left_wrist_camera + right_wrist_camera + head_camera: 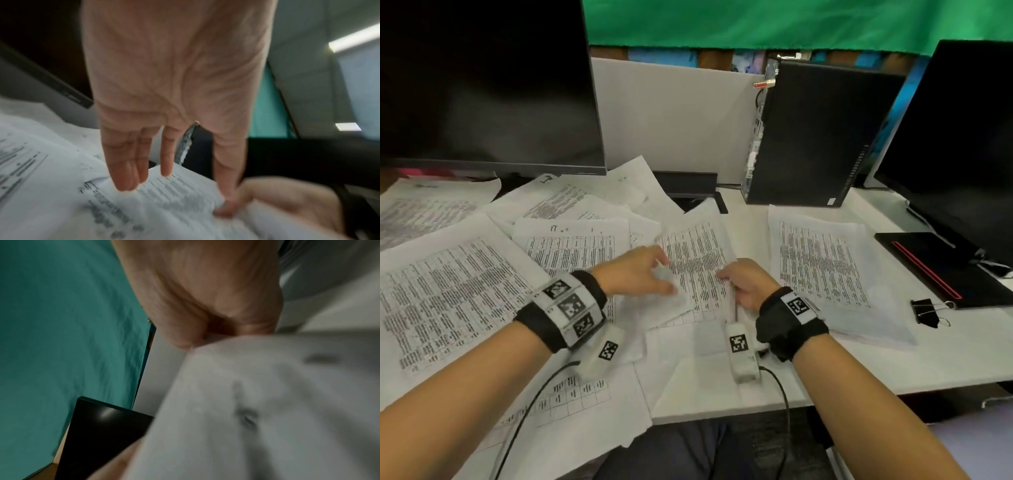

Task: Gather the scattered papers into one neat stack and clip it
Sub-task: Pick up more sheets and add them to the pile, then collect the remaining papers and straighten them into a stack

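Printed sheets lie scattered over the white desk (962, 349). Between my hands lies one text sheet (698, 260) (164, 203), tilted and partly lifted. My left hand (650, 274) (144, 162) rests on its left part with straight, spread fingers. My right hand (739, 284) (205, 305) pinches the right edge of the sheet (267, 402). More sheets lie at the left (448, 294), behind (575, 246), near the front edge (585, 404) and alone at the right (822, 263). A black binder clip (925, 312) sits on the desk right of that last sheet.
A dark monitor (482, 85) overhangs the papers at the back left. A black computer tower (815, 137) stands at the back centre, a second monitor (955, 137) at the right. A flat black base with a red stripe (941, 267) lies behind the clip.
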